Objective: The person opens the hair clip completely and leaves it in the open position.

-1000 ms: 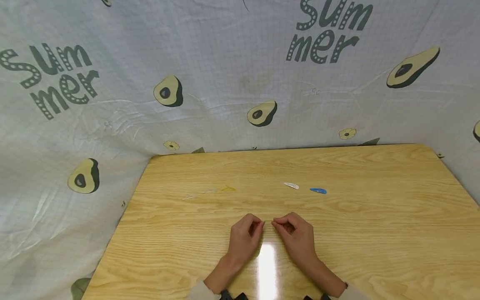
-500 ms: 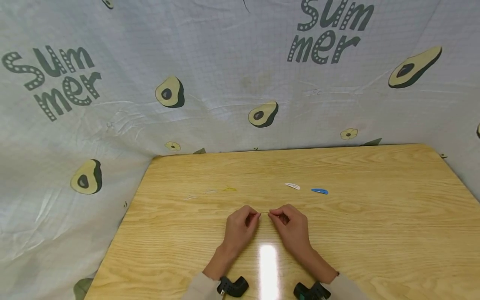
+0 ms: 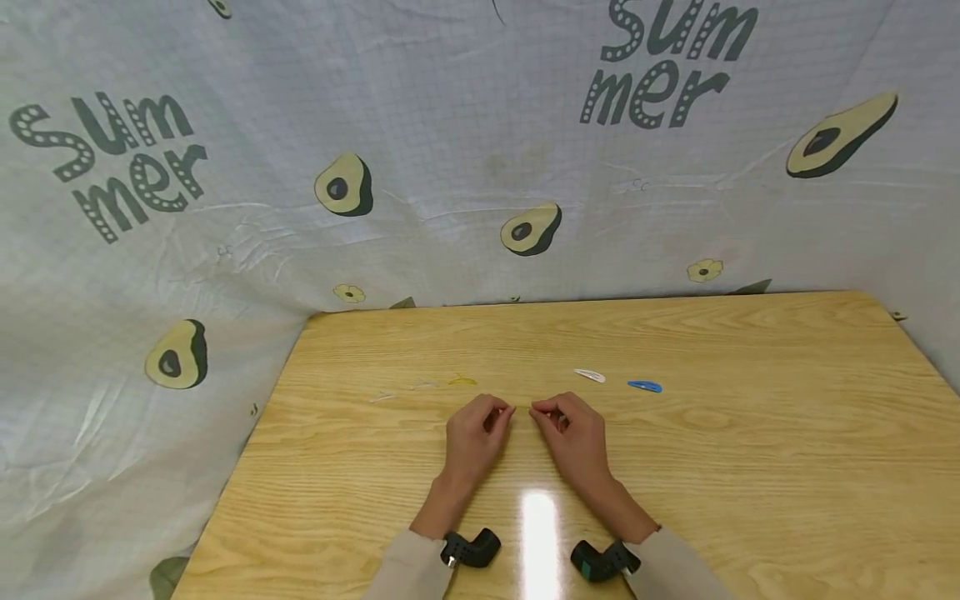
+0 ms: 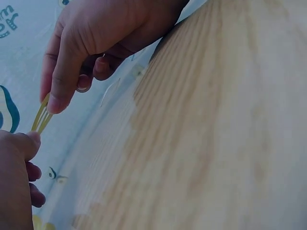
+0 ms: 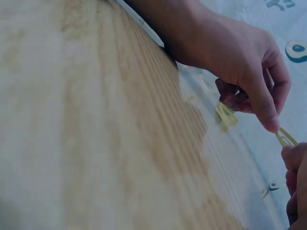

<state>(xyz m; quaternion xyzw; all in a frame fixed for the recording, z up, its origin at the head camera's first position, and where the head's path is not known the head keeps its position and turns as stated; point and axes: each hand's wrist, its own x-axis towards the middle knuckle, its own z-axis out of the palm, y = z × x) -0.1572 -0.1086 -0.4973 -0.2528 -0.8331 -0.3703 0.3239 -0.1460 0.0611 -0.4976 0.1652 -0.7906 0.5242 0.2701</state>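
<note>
My left hand (image 3: pixel 474 440) and right hand (image 3: pixel 574 437) face each other above the table. Between their fingertips stretches a slim yellow hair clip (image 4: pixel 42 116), pinched at one end by each thumb and forefinger. The clip looks snapped flat or nearly so; I cannot tell for sure. Beyond the left hand lies another yellow hair clip (image 3: pixel 462 379) on the table, also visible in the right wrist view. Past the right hand are a white hair clip (image 3: pixel 589 375) and a blue hair clip (image 3: pixel 645 386).
Two pale, thin pieces (image 3: pixel 382 396), hard to make out, lie left of the yellow clip on the wooden table (image 3: pixel 750 467). A white cloth (image 3: pixel 435 125) printed with avocados hangs behind and to the sides. Light glares off the table's front.
Both hands, still pinching the yellow hair clip, have moved forward across the table, away from the body, and slightly left. The other clips have stayed in place.
</note>
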